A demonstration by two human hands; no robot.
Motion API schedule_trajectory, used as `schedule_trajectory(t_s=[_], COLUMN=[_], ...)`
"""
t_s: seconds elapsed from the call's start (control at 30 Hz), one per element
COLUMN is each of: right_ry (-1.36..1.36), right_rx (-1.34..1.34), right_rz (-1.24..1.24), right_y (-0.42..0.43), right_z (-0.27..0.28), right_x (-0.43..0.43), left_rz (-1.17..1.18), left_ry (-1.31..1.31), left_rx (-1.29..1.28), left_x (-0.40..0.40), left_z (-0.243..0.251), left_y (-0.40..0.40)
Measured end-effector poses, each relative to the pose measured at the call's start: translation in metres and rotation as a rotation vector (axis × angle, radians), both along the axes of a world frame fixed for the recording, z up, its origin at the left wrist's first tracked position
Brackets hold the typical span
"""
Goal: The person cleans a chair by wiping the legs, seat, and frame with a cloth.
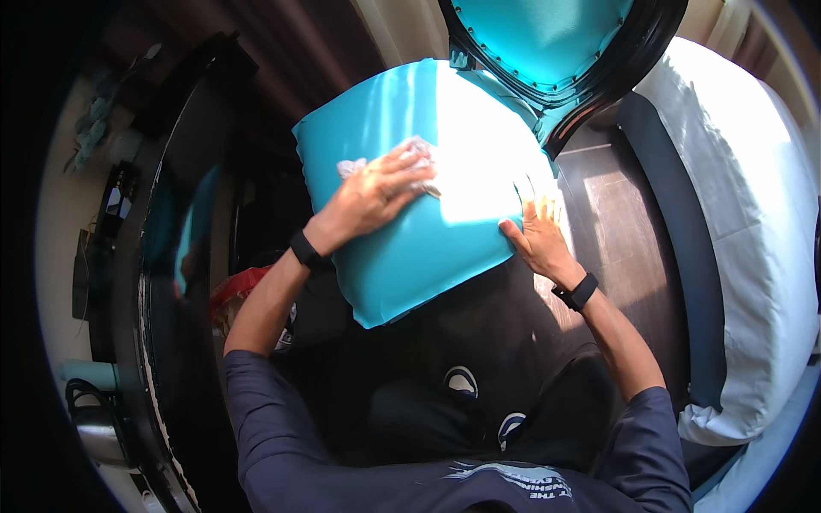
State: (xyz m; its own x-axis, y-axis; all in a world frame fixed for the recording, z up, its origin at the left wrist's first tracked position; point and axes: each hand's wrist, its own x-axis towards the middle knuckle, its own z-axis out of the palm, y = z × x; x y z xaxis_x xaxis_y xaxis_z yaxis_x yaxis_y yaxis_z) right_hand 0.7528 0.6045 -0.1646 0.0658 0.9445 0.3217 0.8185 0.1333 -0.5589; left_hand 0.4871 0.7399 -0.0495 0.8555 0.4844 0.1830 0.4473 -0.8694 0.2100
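A turquoise chair seat [397, 256] lies before me, its right part bleached by strong sunlight. Its padded oval backrest [545, 38], in a black studded frame, rises at the far right corner. With my left hand [378, 192] I press a crumpled whitish cloth [417, 151] flat on the middle of the seat; part of it sticks out past the fingers. At the seat's right edge rests my right hand [539, 237], fingers spread and holding nothing. Each wrist bears a black band.
On the right stands a bed with a white cover [737, 211] and a dark blue side [673, 243]. A glossy black cabinet [186, 192] runs along the left, with a metal kettle [99, 429] on its far side. A red bag [240, 288] sits beneath my left forearm.
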Motion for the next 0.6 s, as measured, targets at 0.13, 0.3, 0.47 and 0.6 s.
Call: schedule_trajectory(t_s=[0.13,0.3,0.47,0.6], right_ry=[0.016,-0.013,-0.055,-0.012], right_rx=[0.069,-0.002,-0.042,-0.119], right_rz=[0.075,0.057,0.077,0.068], right_y=[-0.003,-0.002,0.0,-0.003], right_z=[-0.005,-0.01,-0.005,-0.001], right_x=[-0.001,0.002,-0.005,0.0], left_rz=[-0.191,-0.106,0.407,0.583], left_ry=[0.041,0.132,0.134,0.222], left_rx=[0.112,0.1,-0.069,-0.358], left_x=[0.016,0.021,0.008,0.034], left_z=[-0.002,0.001,0.005,0.012], left_y=[-0.082,-0.025,0.158,0.199])
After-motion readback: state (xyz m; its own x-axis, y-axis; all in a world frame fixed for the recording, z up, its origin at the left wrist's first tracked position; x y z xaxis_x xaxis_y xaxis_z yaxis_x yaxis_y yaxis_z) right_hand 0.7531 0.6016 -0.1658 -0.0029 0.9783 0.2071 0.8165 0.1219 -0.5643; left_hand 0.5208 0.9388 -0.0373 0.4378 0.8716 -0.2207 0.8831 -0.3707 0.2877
